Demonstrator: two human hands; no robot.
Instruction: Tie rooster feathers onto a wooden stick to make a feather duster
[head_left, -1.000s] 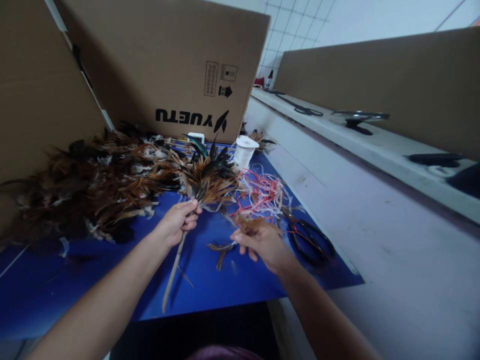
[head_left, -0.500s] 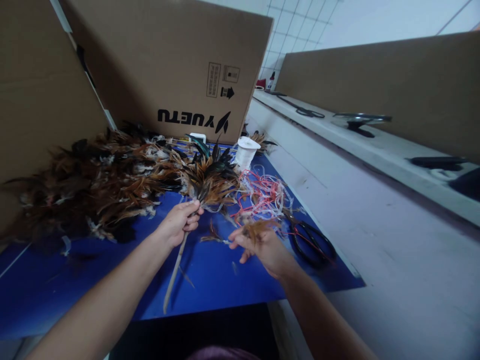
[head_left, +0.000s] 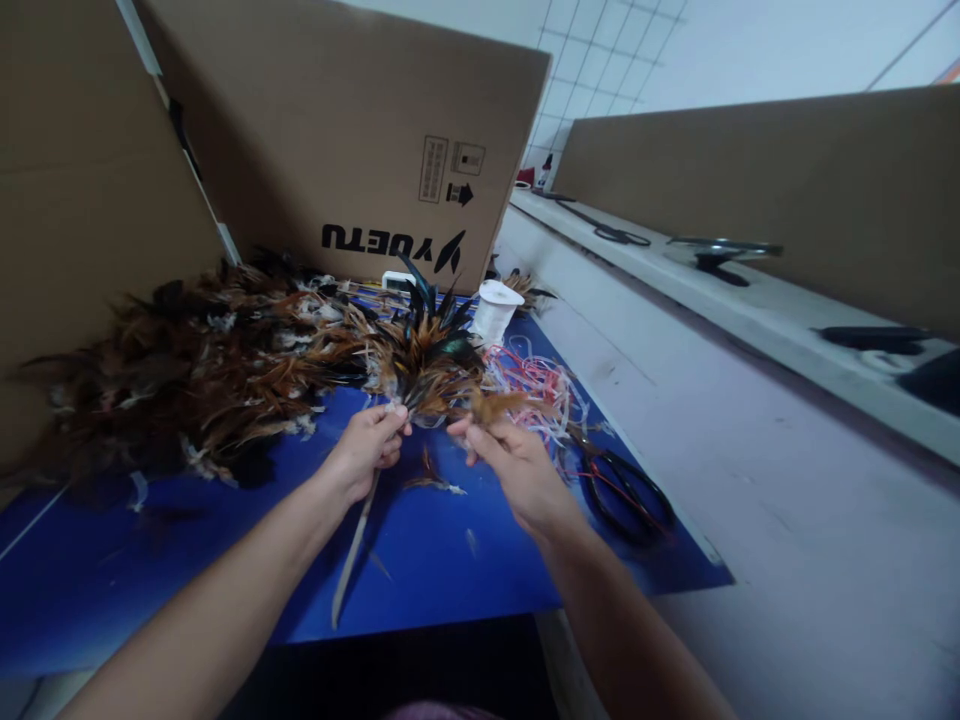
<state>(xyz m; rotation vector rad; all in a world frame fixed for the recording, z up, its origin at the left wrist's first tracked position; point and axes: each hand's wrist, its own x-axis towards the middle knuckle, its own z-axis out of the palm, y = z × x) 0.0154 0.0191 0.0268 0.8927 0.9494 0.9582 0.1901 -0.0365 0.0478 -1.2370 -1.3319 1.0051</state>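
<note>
My left hand (head_left: 369,447) is closed round a stick (head_left: 351,565) just under a bushy bunch of brown and black feathers (head_left: 431,365) at its upper end. The stick slants down toward the table's near edge. To the right, my right hand (head_left: 517,465) pinches a small tuft of light brown feathers (head_left: 499,405), close beside the bunch but apart from my left hand. A small loose feather tuft (head_left: 431,480) lies on the blue table top (head_left: 442,560) between and below my hands.
A large feather pile (head_left: 195,370) covers the back left, against cardboard (head_left: 300,120). Behind the bunch stands a white spool (head_left: 495,312). Tangled red and white ties (head_left: 536,385) and black-handled scissors (head_left: 626,495) lie at right, beside a wall with a ledge (head_left: 652,255).
My right hand has lifted away from the loose tuft on the table and moved up toward the bunch, carrying the brown feathers. My left hand has barely shifted.
</note>
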